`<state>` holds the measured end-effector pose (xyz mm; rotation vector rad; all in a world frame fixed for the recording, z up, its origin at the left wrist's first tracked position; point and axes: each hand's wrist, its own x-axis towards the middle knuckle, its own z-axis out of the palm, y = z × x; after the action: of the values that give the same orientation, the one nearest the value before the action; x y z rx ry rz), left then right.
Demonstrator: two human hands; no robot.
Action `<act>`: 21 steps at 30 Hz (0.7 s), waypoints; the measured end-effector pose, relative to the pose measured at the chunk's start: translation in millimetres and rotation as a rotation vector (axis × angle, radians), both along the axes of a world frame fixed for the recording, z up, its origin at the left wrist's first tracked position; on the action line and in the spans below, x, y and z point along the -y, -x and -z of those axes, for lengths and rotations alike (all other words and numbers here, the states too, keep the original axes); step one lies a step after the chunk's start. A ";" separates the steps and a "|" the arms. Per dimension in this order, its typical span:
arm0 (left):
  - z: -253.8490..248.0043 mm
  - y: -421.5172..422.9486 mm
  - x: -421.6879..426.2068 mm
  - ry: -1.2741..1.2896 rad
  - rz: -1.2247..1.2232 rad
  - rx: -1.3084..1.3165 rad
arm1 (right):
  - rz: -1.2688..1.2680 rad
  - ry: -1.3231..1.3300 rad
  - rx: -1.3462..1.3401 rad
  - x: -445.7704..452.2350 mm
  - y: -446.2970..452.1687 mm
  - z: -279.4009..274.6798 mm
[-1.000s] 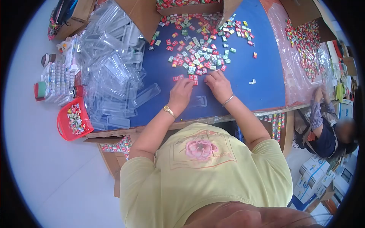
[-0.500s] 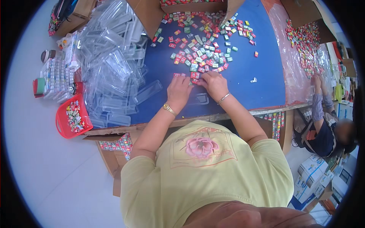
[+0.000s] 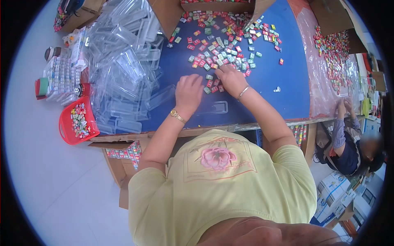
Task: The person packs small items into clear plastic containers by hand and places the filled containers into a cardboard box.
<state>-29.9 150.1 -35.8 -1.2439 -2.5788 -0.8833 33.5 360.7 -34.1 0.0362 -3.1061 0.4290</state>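
Several small red and green printed pieces [image 3: 213,84] form a loose group on the blue table between my hands. Just left of this group is my left hand [image 3: 189,91], palm down, with its fingers bent and slightly apart; whatever lies beneath it is hidden. My right hand [image 3: 231,80] reaches past the group's upper right side, its fingertips drawn together at the lower edge of the larger scatter of pieces [image 3: 223,55]. What those fingertips hold, if anything, is too small to make out. A clear plastic case [image 3: 215,107] lies flat below the group.
Clear plastic cases [image 3: 123,65] are heaped at the left. A cardboard box [image 3: 217,6] stands at the back. A red basket [image 3: 65,123] of pieces is at the left edge. A white bit [image 3: 277,89] lies at the right, and a co-worker [image 3: 347,143] sits beyond.
My right hand has moved away from the small group, up to the larger scatter. My left hand has drawn slightly left of the group. The camera view has shifted a little.
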 end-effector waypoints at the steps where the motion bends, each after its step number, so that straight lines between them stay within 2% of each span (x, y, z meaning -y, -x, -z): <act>1: -0.4 -4.6 -2.4 0.001 0.000 0.005 | 0.012 -0.002 -0.029 1.2 -4.2 -1.3; 4: 5.4 -14.1 -9.6 0.058 0.095 0.211 | 0.029 0.064 -0.093 3.2 -11.5 1.3; 7: 15.0 -10.0 -10.1 0.123 0.200 0.178 | -0.029 0.126 -0.081 -5.5 -16.6 9.8; 11: 16.4 -2.7 -7.2 0.142 0.208 0.103 | -0.024 0.163 -0.126 -10.0 -22.6 15.5; 14: 11.2 -3.3 -10.5 0.095 0.148 0.106 | 0.098 0.168 -0.192 5.3 -29.3 4.2; 17: 12.3 -3.5 -15.7 0.052 0.191 0.128 | 0.062 0.359 -0.227 30.4 -39.1 -2.0; 21: 19.2 -0.6 -17.1 0.072 0.202 0.128 | 0.054 0.296 -0.276 39.9 -47.0 18.1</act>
<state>-29.3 167.2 -54.9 -1.5384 -2.6384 -0.9421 80.5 320.8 -52.3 0.0088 -2.7380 0.8007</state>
